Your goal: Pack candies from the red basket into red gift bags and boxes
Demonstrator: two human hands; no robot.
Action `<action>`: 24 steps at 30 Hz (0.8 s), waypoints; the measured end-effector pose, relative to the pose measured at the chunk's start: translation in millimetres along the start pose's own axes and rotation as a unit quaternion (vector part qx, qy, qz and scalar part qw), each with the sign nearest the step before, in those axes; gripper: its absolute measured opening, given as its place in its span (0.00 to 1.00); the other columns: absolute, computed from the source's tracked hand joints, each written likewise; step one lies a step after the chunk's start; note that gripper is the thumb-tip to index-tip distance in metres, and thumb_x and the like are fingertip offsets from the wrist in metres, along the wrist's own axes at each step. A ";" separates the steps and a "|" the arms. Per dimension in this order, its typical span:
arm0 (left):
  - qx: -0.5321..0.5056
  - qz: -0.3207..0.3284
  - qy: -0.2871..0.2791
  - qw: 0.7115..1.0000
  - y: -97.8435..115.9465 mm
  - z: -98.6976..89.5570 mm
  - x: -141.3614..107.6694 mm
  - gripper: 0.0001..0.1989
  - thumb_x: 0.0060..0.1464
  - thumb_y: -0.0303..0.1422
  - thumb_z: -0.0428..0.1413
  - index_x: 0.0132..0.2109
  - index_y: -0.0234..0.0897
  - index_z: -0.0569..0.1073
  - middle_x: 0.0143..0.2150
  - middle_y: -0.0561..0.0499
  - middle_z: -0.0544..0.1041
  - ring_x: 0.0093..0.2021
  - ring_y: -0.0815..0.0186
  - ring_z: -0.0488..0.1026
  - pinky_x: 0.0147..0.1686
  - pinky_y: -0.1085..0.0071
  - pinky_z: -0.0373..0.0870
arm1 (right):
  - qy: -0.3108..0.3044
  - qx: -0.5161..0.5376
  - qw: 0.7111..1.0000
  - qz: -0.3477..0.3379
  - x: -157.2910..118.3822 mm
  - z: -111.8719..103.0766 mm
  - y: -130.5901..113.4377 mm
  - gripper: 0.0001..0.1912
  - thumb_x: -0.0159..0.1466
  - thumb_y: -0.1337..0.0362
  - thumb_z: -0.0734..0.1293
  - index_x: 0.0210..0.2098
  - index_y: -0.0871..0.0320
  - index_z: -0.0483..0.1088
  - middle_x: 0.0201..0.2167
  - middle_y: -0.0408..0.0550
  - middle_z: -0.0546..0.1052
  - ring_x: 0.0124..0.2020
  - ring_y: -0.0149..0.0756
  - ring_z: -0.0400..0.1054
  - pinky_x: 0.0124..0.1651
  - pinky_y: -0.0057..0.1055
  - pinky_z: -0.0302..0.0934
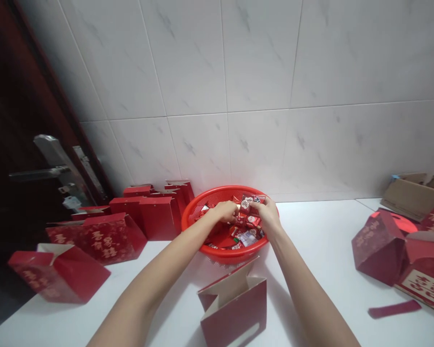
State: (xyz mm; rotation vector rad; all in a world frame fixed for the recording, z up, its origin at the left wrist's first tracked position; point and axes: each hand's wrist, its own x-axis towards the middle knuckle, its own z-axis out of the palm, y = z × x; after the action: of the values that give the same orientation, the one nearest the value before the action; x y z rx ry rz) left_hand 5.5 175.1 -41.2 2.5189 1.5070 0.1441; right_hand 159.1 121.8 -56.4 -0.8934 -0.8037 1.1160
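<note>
A red plastic basket with meshed sides stands against the wall, holding many small wrapped sweets. My left hand reaches into it with curled fingers; whatever they grip is hidden. At the basket's right side, my right hand pinches a red sweet packet with a pale printed emblem. Between my forearms, nearer to me, a red paper gift box stands upright with its top open.
Several red gift boxes stand at the left, near a dark door with a metal handle. On the right are more red boxes, an open brown carton and a dark red strip on the white table.
</note>
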 end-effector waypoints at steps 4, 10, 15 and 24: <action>-0.051 0.001 0.035 0.998 -13.8 -4.9 -2.1 0.02 0.45 0.31 0.62 0.28 0.39 0.76 0.29 0.50 0.80 0.34 0.59 0.77 0.35 0.70 0.67 | 0.019 0.030 0.999 0.012 -0.6 1.1 -3.4 0.10 0.42 0.69 0.72 0.26 0.56 0.72 0.23 0.44 0.80 0.29 0.43 0.76 0.31 0.35 0.72; -0.147 0.031 0.078 0.986 -18.8 -14.3 -5.6 0.08 0.51 0.35 0.55 0.31 0.37 0.77 0.31 0.49 0.81 0.34 0.62 0.76 0.35 0.71 0.68 | 0.057 0.063 0.996 0.019 1.6 -0.2 -4.9 0.11 0.43 0.70 0.72 0.27 0.56 0.72 0.23 0.43 0.80 0.29 0.42 0.77 0.31 0.35 0.73; -0.201 0.043 0.108 0.973 -17.2 -15.8 -8.5 0.11 0.50 0.37 0.53 0.28 0.36 0.76 0.27 0.51 0.79 0.30 0.63 0.73 0.33 0.71 0.66 | 0.060 0.059 0.996 0.016 3.8 -2.2 -3.1 0.10 0.43 0.69 0.73 0.26 0.56 0.73 0.23 0.44 0.81 0.29 0.42 0.76 0.29 0.33 0.72; -0.229 -0.018 0.114 0.967 -21.9 -13.6 -5.5 0.10 0.44 0.33 0.51 0.19 0.37 0.70 0.20 0.52 0.72 0.27 0.63 0.69 0.31 0.70 0.63 | 0.034 0.061 0.997 0.030 -0.6 -0.4 -8.0 0.10 0.43 0.70 0.74 0.26 0.57 0.74 0.24 0.44 0.81 0.28 0.41 0.76 0.31 0.35 0.73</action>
State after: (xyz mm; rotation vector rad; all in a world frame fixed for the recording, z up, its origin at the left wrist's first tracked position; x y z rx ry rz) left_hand -18.5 182.0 -32.7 2.1565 1.3965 0.7114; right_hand 162.4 119.7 -49.4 -0.8525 -0.6485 1.1684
